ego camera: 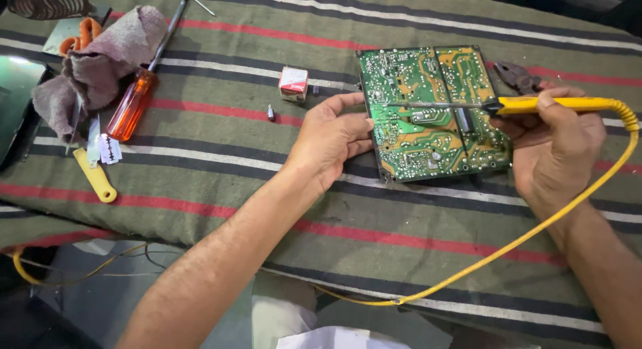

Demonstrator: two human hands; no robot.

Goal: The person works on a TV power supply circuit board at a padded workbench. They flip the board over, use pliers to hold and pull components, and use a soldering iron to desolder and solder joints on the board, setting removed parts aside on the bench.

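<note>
A green circuit board lies solder side up on a striped cloth. My left hand grips the board's left edge, thumb on top. My right hand holds a yellow-handled soldering iron like a pen, its thin metal tip resting on the middle of the board. The iron's yellow cord loops down across the cloth toward the front edge.
An orange-handled screwdriver and a crumpled grey rag lie at the left, with a yellow-handled blade tool and a razor blade near them. A small red-and-white box sits left of the board. Pliers lie behind my right hand.
</note>
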